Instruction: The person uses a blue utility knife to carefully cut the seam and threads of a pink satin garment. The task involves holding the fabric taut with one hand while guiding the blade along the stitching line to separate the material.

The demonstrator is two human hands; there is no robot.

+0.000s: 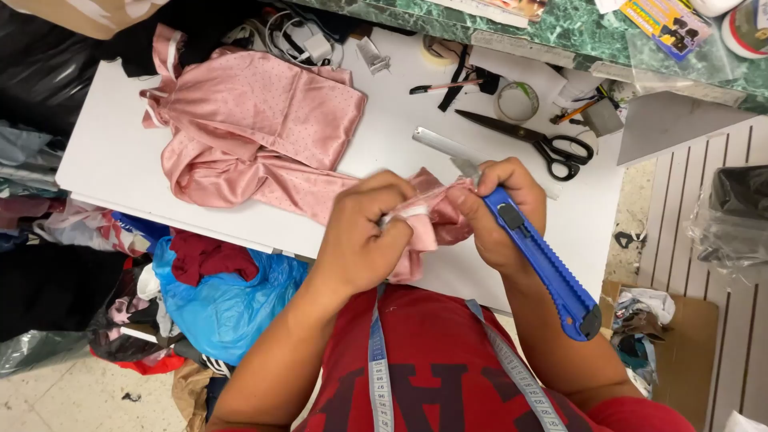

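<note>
Item 1, far left: blue plastic bag (228, 308) of scraps on the floor, below the near edge of the white table (104, 152), at 8 o'clock from the hands.

Item 2: pink satin garment (256, 132), spread over the left half of the table. Its bulk lies at 10 o'clock from the hands; a fold trails from 10 o'clock toward 4 o'clock and ends bunched between both hands, past the table's near edge.

Item 3: left hand (364, 232), fingers curled tight on the bunched pink fabric and a pale seam strip. It is the hand nearer the garment's bulk.

Item 4: right hand (504, 212), clenched on a blue utility knife (544, 260) and also pinching the fabric. The knife's long axis runs from 11 o'clock to 5 o'clock, blade end up at the seam, butt end low. The 2 hands sit close together, touching through the cloth.

Item 5: metal ruler (448, 148), just beyond the right hand at 12 o'clock.

Item 6: black-handled scissors (532, 136), at 1 o'clock, near the table's right edge, with a tape roll (518, 102) behind.

Item 7: measuring tape (378, 360), draped round the neck over a red shirt.

Open room: bare table at 3 o'clock from the right hand, ending soon at the right edge; clutter crowds the far edge.
</note>
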